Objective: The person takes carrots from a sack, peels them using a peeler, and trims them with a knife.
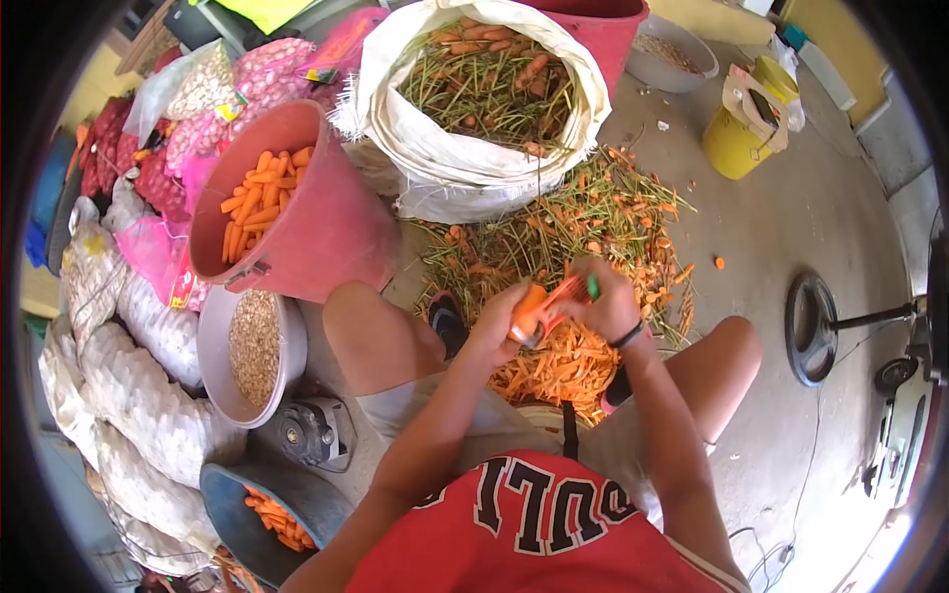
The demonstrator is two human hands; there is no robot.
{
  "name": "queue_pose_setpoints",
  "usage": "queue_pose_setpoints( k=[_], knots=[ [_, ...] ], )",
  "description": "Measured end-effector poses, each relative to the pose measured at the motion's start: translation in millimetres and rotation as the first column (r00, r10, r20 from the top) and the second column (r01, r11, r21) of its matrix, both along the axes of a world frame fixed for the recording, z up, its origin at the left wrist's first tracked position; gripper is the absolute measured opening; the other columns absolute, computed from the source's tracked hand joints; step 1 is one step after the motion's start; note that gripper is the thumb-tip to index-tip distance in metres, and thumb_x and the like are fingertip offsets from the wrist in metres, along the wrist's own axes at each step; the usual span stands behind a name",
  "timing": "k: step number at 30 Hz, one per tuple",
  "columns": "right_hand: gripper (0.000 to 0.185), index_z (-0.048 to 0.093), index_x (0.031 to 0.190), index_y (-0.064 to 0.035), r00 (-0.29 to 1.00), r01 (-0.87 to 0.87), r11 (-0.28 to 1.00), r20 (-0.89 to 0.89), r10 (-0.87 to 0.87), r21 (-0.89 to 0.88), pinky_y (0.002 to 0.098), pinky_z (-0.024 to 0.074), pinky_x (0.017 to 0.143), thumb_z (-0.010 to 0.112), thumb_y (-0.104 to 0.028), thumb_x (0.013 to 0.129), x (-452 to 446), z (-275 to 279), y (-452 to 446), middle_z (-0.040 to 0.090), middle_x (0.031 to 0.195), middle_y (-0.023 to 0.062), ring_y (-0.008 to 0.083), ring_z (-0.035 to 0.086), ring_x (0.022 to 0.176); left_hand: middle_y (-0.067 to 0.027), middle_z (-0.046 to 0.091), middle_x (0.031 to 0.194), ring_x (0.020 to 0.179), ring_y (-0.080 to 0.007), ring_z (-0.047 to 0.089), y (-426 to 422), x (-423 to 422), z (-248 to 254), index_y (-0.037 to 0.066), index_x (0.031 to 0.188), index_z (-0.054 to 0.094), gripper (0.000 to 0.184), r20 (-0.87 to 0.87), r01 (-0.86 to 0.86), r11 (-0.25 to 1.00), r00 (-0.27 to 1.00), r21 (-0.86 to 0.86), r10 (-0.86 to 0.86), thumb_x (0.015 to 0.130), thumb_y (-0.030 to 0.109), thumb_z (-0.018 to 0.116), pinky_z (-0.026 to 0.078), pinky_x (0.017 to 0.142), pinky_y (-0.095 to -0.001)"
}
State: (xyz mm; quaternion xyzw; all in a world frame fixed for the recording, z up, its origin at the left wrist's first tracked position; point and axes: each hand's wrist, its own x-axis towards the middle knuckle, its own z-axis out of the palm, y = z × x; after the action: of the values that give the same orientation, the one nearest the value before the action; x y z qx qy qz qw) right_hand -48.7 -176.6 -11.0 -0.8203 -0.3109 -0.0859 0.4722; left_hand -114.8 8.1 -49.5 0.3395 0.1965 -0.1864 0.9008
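My left hand (501,318), wrapped round one carrot (527,311); my right hand (605,299), gripping a red peeler (567,295) close beside; step, seemingly peeling; next stroke wants the carrot steady; shavings (563,368), beneath; red tub (341,227), left; white sack (474,193), far.

The held carrot (527,308) is orange, the peeler (570,294) red with a green end. Orange shavings (560,368) meet yellow-green stems (514,237) on the grey floor (751,232). The sack (465,201) is white, the tall bucket (341,217) faded red, the small bucket (728,153) yellow, the tub (314,489) blue. Black letters outlined in white cross the red shirt (435,544).
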Motion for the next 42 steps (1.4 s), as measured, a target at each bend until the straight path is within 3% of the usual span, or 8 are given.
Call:
queue_pose_setpoints(
  k=[3, 7, 14, 21, 26, 32, 36, 42],
  knots=[
    [0.056, 0.062, 0.105, -0.0027, 0.999, 0.027, 0.998, 0.030, -0.025, -0.055, 0.0330, 0.0558, 0.067, 0.091, -0.026, 0.063, 14.9, -14.9, -6.5, 0.068, 0.093, 0.0116, 0.0238, 0.068, 0.074, -0.0073, 0.065, 0.094, 0.080, -0.0147, 0.065, 8.2, -3.1, -3.7, 0.004, 0.108, 0.060, 0.030, -0.004, 0.084, 0.996, 0.996, 0.002, -0.084, 0.100, 0.031, 0.048, 0.055, 0.064, -0.0285],
    [0.055, 0.062, 0.105, -0.0037, 0.926, 0.283, 0.959, -0.263, -0.270, 0.015, 0.0322, 0.0556, 0.067, 0.091, -0.026, 0.064, 53.8, -22.4, -34.5, 0.069, 0.092, 0.0114, 0.0232, 0.068, 0.073, -0.0063, 0.064, 0.095, 0.079, -0.0149, 0.064, 6.5, -8.7, 9.8, 0.005, 0.108, 0.060, 0.030, 0.001, 0.085, 0.988, 0.996, 0.128, -0.086, 0.099, 0.033, 0.051, 0.055, 0.063, -0.0295],
    [0.058, 0.061, 0.103, -0.0039, 0.996, -0.032, 0.994, -0.084, 0.023, -0.104, 0.0336, 0.0536, 0.071, 0.092, -0.027, 0.060, 0.5, -4.3, -7.5, 0.067, 0.096, 0.0126, 0.0252, 0.067, 0.082, -0.0062, 0.064, 0.092, 0.074, -0.0142, 0.062, -7.0, -4.6, 15.4, 0.006, 0.105, 0.059, 0.030, -0.064, -0.020, 1.000, 0.998, -0.001, 0.019, 0.100, 0.035, 0.051, 0.053, 0.061, -0.0294],
    [0.061, 0.061, 0.105, -0.0031, 0.957, 0.268, 0.963, -0.112, -0.267, -0.012, 0.0351, 0.0540, 0.070, 0.092, -0.032, 0.060, 43.1, -25.0, -42.4, 0.068, 0.089, 0.0143, 0.0261, 0.067, 0.079, -0.0051, 0.065, 0.092, 0.076, -0.0138, 0.063, 1.9, -3.2, 3.6, 0.007, 0.110, 0.061, 0.029, 0.027, 0.102, 0.995, 0.994, 0.017, -0.102, 0.098, 0.032, 0.054, 0.054, 0.063, -0.0280],
    [0.055, 0.062, 0.103, -0.0026, 0.998, -0.049, 0.998, -0.039, 0.047, -0.045, 0.0341, 0.0548, 0.070, 0.091, -0.025, 0.061, -3.9, 5.5, -8.5, 0.068, 0.092, 0.0119, 0.0230, 0.067, 0.077, -0.0074, 0.063, 0.088, 0.068, -0.0164, 0.062, -12.1, 1.8, 19.6, 0.003, 0.106, 0.059, 0.032, -0.085, 0.008, 1.000, 0.996, -0.013, -0.009, 0.099, 0.034, 0.051, 0.053, 0.059, -0.0291],
    [0.056, 0.062, 0.103, -0.0005, 0.935, 0.276, 0.960, -0.219, -0.278, -0.038, 0.0318, 0.0554, 0.065, 0.091, -0.024, 0.061, 40.5, -12.5, -43.6, 0.068, 0.086, 0.0125, 0.0184, 0.066, 0.070, -0.0058, 0.063, 0.091, 0.075, -0.0150, 0.062, -0.2, -6.2, 9.0, 0.003, 0.109, 0.058, 0.034, 0.006, 0.138, 0.990, 0.990, 0.005, -0.138, 0.100, 0.036, 0.049, 0.055, 0.065, -0.0304],
    [0.058, 0.063, 0.104, -0.0055, 0.999, -0.051, 0.998, -0.012, 0.051, -0.028, 0.0346, 0.0550, 0.068, 0.092, -0.028, 0.058, -3.8, 3.4, -9.4, 0.067, 0.090, 0.0112, 0.0227, 0.068, 0.077, -0.0069, 0.065, 0.093, 0.075, -0.0145, 0.065, 0.1, 0.2, -2.6, 0.004, 0.109, 0.060, 0.034, -0.011, 0.055, 0.997, 0.998, -0.048, -0.055, 0.101, 0.035, 0.049, 0.055, 0.061, -0.0296],
    [0.060, 0.062, 0.104, -0.0058, 0.948, 0.277, 0.959, -0.141, -0.284, -0.065, 0.0350, 0.0549, 0.067, 0.092, -0.030, 0.058, 40.3, -16.5, -39.0, 0.068, 0.088, 0.0107, 0.0239, 0.067, 0.075, -0.0071, 0.066, 0.088, 0.065, -0.0163, 0.064, -2.7, -8.4, 8.5, 0.005, 0.108, 0.061, 0.034, -0.086, 0.098, 0.989, 0.992, 0.106, -0.089, 0.101, 0.036, 0.049, 0.055, 0.057, -0.0267]
  ],
)
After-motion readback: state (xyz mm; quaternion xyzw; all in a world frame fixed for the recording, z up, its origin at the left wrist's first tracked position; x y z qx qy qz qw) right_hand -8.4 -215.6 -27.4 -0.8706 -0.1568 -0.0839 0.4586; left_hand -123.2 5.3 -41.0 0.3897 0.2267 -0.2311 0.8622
